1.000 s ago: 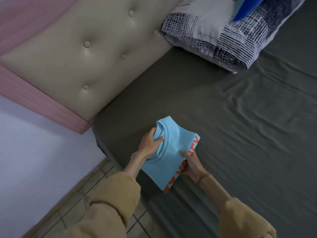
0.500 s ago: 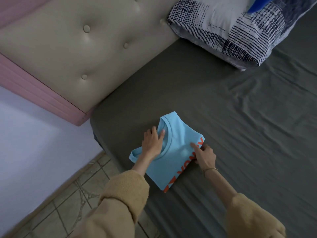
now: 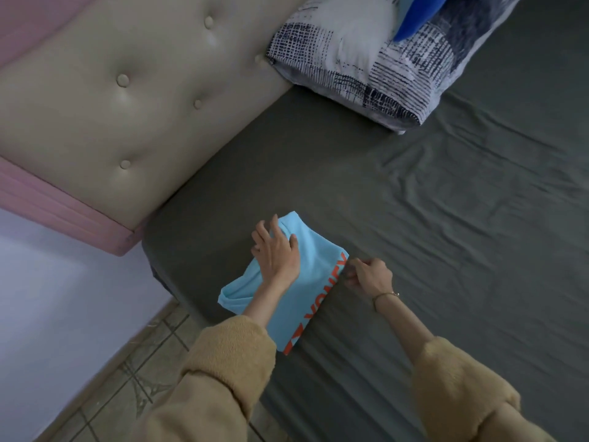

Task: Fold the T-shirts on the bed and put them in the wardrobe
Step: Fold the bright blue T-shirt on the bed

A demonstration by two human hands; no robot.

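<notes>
A bed covered in a wrinkled dark grey-green fitted sheet [image 3: 446, 234] fills most of the view. Along its head stands a beige button-tufted padded headboard [image 3: 127, 106] with a pink ribbed frame [image 3: 63, 212] at its edge. A pale lilac wall [image 3: 47, 298] and a strip of patterned brown floor tiles [image 3: 134, 371] show beside the bed's corner. At the head of the bed lies a pillow in a white and navy cross-hatched case [image 3: 366, 65], with a bright blue cloth item [image 3: 414, 20] lying on it.

Near the bed's corner, on the sheet, lies a folded light blue T-shirt with orange lettering [image 3: 318, 275] along its right-hand edge. The person wears tan fleece sleeves [image 3: 229, 362] on both arms. The left hand [image 3: 277, 253] lies flat on top of the shirt, fingers spread wide, pressing the fabric down near its collar end. The right hand [image 3: 369, 277] sits just beside the shirt's lettered edge, fingers curled in toward that edge; whether they actually pinch the fabric cannot be told. A thin gold bracelet [image 3: 387, 295] circles the right wrist.
</notes>
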